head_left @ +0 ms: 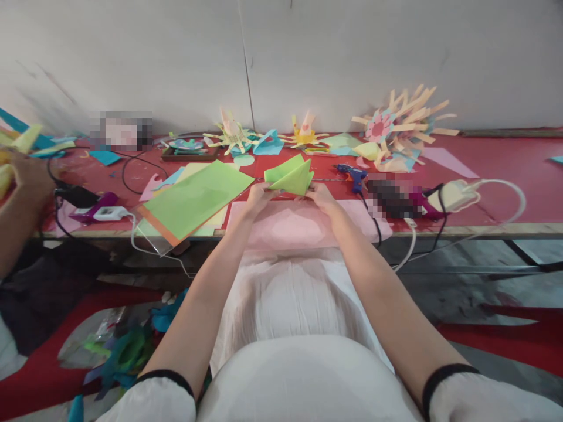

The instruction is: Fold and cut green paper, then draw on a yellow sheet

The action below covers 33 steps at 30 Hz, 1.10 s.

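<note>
A folded piece of light green paper [292, 176] is held up between my two hands, over the near part of the table. My left hand [260, 198] pinches its left lower edge, and my right hand [321, 196] grips its lower right corner. The folds stand up in pointed layers. Beneath my hands lies a pink sheet [299, 225] along the table's front edge. To the left of my left hand rests a stack of coloured paper with a flat green sheet [197, 196] on top and an orange one showing under it.
A blue glue gun [352, 176] and a white power strip [455, 196] with cables sit to the right. Paper crafts with cut strips [404, 126] stand along the wall. At the far left, another person's hand [30, 176] works over coloured paper. Scraps lie on the floor.
</note>
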{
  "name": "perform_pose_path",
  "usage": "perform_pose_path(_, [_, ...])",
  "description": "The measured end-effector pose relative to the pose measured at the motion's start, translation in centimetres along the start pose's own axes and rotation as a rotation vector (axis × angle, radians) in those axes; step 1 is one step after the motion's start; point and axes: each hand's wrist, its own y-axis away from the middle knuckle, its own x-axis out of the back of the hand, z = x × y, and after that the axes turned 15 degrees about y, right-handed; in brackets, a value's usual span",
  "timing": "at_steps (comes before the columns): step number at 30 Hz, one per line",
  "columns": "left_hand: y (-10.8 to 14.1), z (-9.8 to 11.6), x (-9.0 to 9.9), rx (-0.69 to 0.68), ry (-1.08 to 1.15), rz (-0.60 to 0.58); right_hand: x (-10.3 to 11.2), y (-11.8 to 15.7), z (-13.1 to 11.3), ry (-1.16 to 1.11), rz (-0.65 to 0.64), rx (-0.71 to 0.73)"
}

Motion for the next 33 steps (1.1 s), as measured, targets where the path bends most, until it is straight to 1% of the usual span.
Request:
perform_pose_path(4, [-0.2, -0.4, 0.2, -0.001, -0.007, -0.020, 0.0, 0.0, 0.0, -0.017, -0.011, -0.003])
perform_pose_path(10, [-0.3, -0.3, 0.1, 0.008, -0.005, -0.027, 0.0, 0.1, -0.2, -0.001, -0.008, -0.015])
perform_pose_path(15, [-0.5, -0.5, 0.2, 0.015, 0.010, 0.023, 0.1, 0.8, -0.9, 0.043, -0.034, 0.017])
perform_pose_path(20, [-0.5, -0.6, 0.2, -0.020, 0.061, 0.031, 0.1, 1.1, -1.2, 0.085, -0.043, 0.028])
perform_pose_path(27, [-0.6, -0.8, 0.1, 0.015, 0.132, 0.056, 0.1, 1.3, -1.4, 0.122, -0.059, 0.083])
perform_pose_path(33, [-0.3, -0.4, 0.2, 0.025, 0.126, 0.062, 0.2, 1.1, -1.1, 0.110, -0.061, 0.061])
